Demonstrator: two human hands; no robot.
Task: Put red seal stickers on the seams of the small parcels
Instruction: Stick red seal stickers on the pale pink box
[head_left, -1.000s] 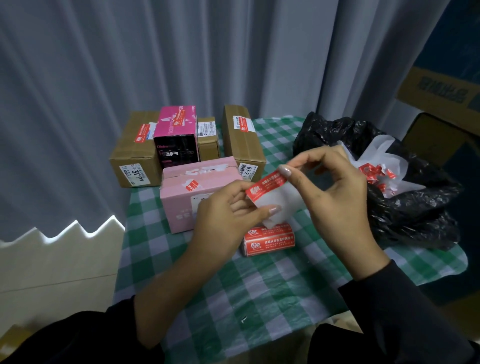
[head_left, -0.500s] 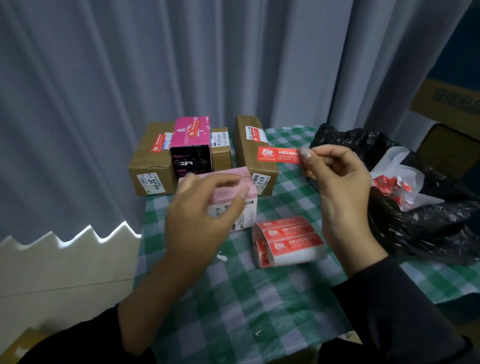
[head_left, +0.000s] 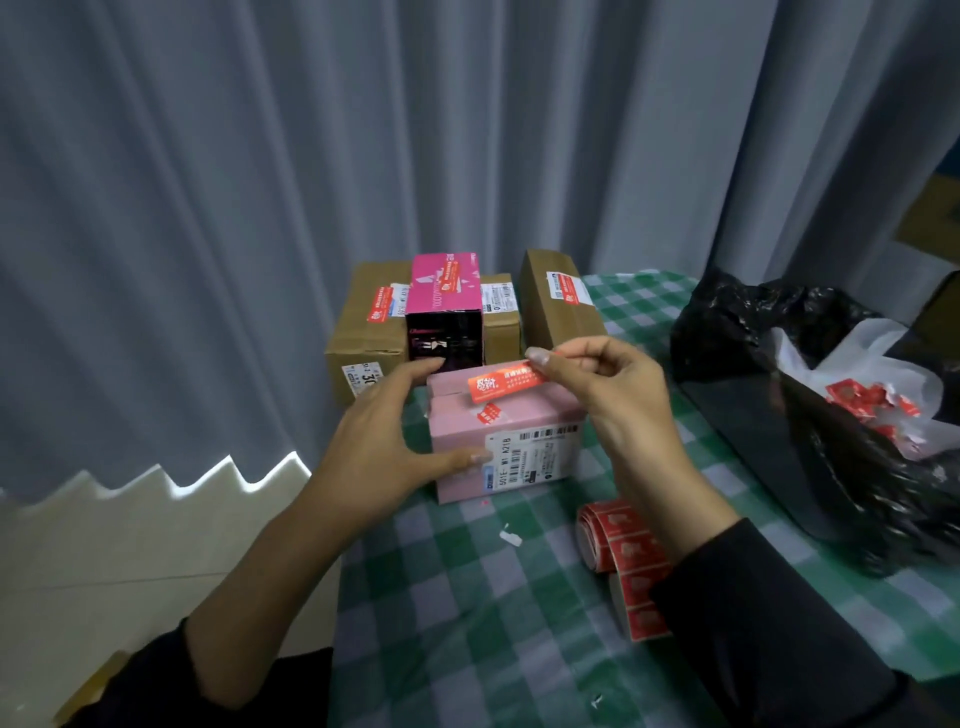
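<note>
A grey curtain (head_left: 260, 182) fills the upper frame above a green checked table (head_left: 467, 623), with a black bag (head_left: 779, 415) at the right. At centre stands the pink parcel (head_left: 519, 421); the left hand (head_left: 384, 441) grips its left end, thumb on the front. The right hand (head_left: 613, 395) pinches one end of a red seal sticker (head_left: 498, 382) over the parcel's top seam.

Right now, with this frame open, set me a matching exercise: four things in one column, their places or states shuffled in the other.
1 red seal sticker
2 pink parcel
3 sticker roll
4 black bag

A lies on the checked tablecloth
B pinched by the right hand
C gripped by the left hand
D slumped at far right, red scraps inside

Pairs: 1-B, 2-C, 3-A, 4-D.
</note>
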